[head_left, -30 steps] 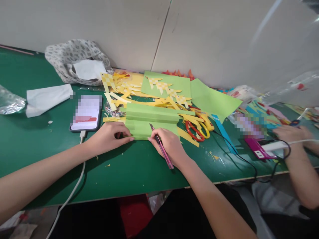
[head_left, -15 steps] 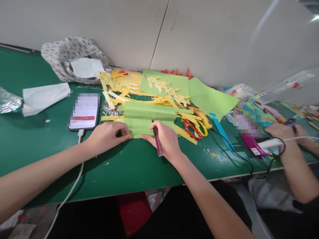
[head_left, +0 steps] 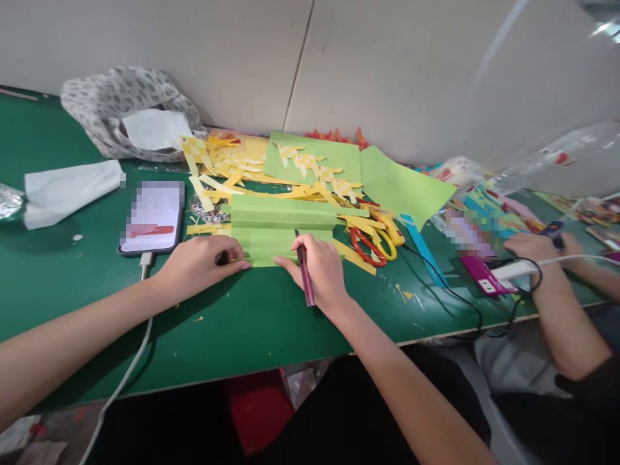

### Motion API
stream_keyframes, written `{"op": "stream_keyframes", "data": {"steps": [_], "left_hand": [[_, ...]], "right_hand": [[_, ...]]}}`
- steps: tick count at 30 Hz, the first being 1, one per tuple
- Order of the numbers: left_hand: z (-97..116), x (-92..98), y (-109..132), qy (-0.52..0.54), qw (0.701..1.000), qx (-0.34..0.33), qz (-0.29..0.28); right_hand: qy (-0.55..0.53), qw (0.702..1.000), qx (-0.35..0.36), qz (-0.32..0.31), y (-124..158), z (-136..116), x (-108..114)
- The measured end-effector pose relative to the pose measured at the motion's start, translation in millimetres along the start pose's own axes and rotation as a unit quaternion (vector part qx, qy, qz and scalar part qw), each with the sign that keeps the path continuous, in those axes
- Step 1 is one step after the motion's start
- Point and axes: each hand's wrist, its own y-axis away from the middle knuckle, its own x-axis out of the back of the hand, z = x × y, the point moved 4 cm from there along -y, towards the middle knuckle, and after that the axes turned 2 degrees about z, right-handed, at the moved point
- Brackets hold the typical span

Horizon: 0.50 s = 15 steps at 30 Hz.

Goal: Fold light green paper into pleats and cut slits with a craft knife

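Note:
A sheet of light green paper [head_left: 285,213] with crosswise creases lies in front of me, its near edge folded up in a narrow strip. My left hand [head_left: 210,258] pinches the near left corner of that sheet between thumb and fingers. At its near right side, my right hand [head_left: 322,268] is closed around a slim pen [head_left: 305,274] with a pink barrel and dark top. The pen slants across the palm, and the right thumb rests by the folded edge. Scissors [head_left: 371,248] with red and yellow handles lie just right of the sheet.
A phone [head_left: 152,216] on a white cable lies left. Behind the sheet are yellow paper strips [head_left: 232,177], checkered paper cutouts [head_left: 317,169] and more green paper [head_left: 407,184]. A yellow glue gun [head_left: 391,227] trails a black cord. At right, a co-worker's hands [head_left: 533,248] are near a pink power strip [head_left: 487,276].
The view has shifted slightly, so everything sits a little farther left. The gap between my two thumbs along the folded edge is slightly wider. Both grips look the same.

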Motion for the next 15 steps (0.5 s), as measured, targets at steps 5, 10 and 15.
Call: {"op": "stream_keyframes", "data": {"steps": [5,10,15], "left_hand": [[1.0,0.9,0.0,0.004,1.0,0.012,-0.009],[0.1,0.7,0.5,0.0,1.0,0.013,-0.007],[-2.0,-0.1,0.2,-0.004,1.0,0.013,-0.007]], "right_hand": [[0.035,0.999,-0.028,0.023,9.4,26.6,16.7],[0.045,0.995,-0.075,0.041,18.2,51.8,25.7],[0.057,0.991,-0.108,0.058,27.4,76.8,34.5]]}}
